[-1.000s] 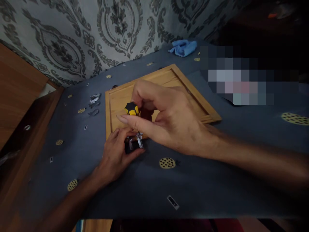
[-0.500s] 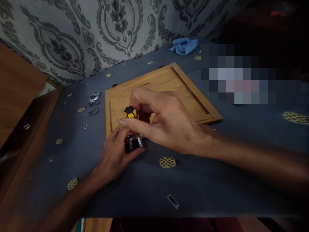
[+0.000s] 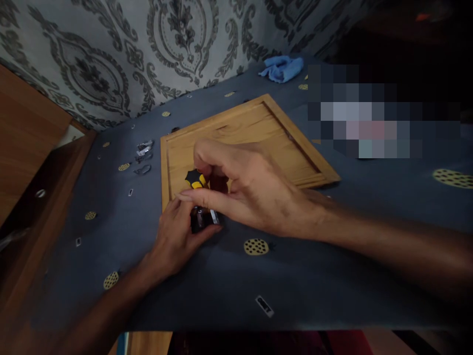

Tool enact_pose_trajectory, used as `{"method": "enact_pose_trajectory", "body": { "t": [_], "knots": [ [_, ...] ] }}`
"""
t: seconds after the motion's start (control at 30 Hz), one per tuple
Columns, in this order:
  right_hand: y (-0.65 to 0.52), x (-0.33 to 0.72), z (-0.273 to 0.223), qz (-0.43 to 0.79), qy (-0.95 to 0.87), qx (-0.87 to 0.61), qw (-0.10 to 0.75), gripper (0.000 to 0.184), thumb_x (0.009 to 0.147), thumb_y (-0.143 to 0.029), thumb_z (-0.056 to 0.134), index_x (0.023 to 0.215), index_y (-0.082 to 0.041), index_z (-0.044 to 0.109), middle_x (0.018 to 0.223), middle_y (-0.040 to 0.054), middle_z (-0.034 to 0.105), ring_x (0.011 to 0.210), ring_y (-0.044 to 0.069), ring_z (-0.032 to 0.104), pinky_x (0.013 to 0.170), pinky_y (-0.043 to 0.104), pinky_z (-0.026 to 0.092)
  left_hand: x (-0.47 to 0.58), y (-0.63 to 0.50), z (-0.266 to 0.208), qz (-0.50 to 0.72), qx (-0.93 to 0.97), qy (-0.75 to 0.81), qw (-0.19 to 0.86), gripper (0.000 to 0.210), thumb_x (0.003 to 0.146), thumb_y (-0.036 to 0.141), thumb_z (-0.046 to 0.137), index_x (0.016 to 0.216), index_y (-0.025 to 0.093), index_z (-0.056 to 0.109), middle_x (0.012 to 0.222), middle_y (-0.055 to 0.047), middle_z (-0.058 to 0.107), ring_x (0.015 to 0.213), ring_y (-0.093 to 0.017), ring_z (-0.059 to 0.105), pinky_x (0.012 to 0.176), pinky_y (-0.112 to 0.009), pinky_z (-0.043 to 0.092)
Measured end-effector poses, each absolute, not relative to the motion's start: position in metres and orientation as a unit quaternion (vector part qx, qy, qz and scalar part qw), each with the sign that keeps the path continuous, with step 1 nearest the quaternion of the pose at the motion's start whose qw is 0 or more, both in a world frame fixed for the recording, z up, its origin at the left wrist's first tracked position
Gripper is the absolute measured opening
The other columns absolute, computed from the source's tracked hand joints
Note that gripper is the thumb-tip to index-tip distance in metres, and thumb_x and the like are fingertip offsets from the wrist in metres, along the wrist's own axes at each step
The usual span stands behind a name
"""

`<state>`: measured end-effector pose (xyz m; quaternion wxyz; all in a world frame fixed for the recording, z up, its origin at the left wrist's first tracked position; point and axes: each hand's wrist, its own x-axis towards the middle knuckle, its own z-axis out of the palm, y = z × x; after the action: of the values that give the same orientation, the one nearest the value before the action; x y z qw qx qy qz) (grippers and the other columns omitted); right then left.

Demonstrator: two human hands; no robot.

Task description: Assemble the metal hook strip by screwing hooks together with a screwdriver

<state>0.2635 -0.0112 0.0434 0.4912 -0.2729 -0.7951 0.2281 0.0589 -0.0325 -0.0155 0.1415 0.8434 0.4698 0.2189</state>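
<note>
My right hand (image 3: 251,185) is closed round a screwdriver (image 3: 195,179), of which only the black and yellow handle end shows; its shaft and tip are hidden. Just below it, my left hand (image 3: 177,231) curls its fingers and thumb round a small shiny metal piece (image 3: 213,216) that looks like a cabinet hinge, largely covered by my fingers. Both hands are at the near left corner of a framed wooden panel (image 3: 244,133), which lies flat on the table. Whether the screwdriver touches the metal piece cannot be seen.
More loose metal hinges (image 3: 144,148) lie left of the panel. A crumpled blue cloth (image 3: 283,69) lies behind it on the blue pineapple-print tablecloth (image 3: 185,296). Patterned wall covering (image 3: 181,34) rises at the back, and a wooden cabinet (image 3: 33,118) stands at the left.
My right hand and the screwdriver handle have shifted slightly down and to the left, and the handle has tilted. My left hand has stayed almost still.
</note>
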Motion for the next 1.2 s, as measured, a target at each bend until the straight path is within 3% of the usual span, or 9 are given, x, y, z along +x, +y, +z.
{"method": "enact_pose_trajectory", "body": {
  "t": [0.33,0.47,0.73,1.03,1.2],
  "knots": [
    [-0.016,0.261,0.045,0.210,-0.790,-0.293,0.496,0.039,0.092,-0.017,0.068,0.084,-0.026,0.031,0.071,-0.0101,0.034,0.057,0.009,0.031,0.056,0.023,0.029,0.058,-0.033,-0.018,0.220,0.846,0.466,0.136,0.035,0.089,0.046,0.073,0.110,0.022,0.057,0.103,-0.007,0.068,0.092,-0.028,0.065,0.077,-0.043,0.055],
    [-0.013,0.260,0.044,0.214,-0.788,-0.291,0.498,0.037,0.092,-0.015,0.067,0.082,-0.025,0.032,0.068,-0.0105,0.034,0.056,0.008,0.031,0.055,0.024,0.029,0.059,-0.032,-0.016,0.226,0.847,0.462,0.135,0.036,0.089,0.044,0.074,0.111,0.022,0.056,0.106,-0.008,0.068,0.097,-0.028,0.066,0.080,-0.043,0.055],
    [-0.016,0.267,0.057,0.176,-0.695,-0.368,0.592,0.036,0.091,-0.032,0.071,0.075,-0.024,0.040,0.072,-0.0065,0.045,0.059,0.008,0.046,0.055,0.024,0.042,0.061,-0.033,-0.011,0.202,0.854,0.458,0.141,0.036,0.084,0.032,0.080,0.111,0.025,0.058,0.108,-0.004,0.071,0.098,-0.027,0.067,0.084,-0.042,0.054],
    [0.013,0.269,0.038,0.355,-0.590,-0.383,0.617,0.038,0.084,-0.044,0.078,0.076,-0.024,0.047,0.074,-0.0052,0.055,0.058,0.011,0.065,0.055,0.026,0.054,0.059,-0.032,-0.008,0.193,0.860,0.445,0.156,0.048,0.083,0.029,0.083,0.121,0.025,0.054,0.117,-0.006,0.073,0.106,-0.028,0.069,0.089,-0.044,0.054],
    [0.027,0.283,0.008,0.442,-0.560,-0.404,0.572,0.041,0.078,-0.053,0.083,0.079,-0.023,0.054,0.071,-0.0030,0.064,0.058,0.013,0.068,0.057,0.027,0.057,0.054,-0.031,-0.003,0.201,0.851,0.448,0.184,0.052,0.079,0.031,0.087,0.121,0.026,0.056,0.121,-0.006,0.073,0.112,-0.028,0.069,0.095,-0.045,0.054]
  ]
}}
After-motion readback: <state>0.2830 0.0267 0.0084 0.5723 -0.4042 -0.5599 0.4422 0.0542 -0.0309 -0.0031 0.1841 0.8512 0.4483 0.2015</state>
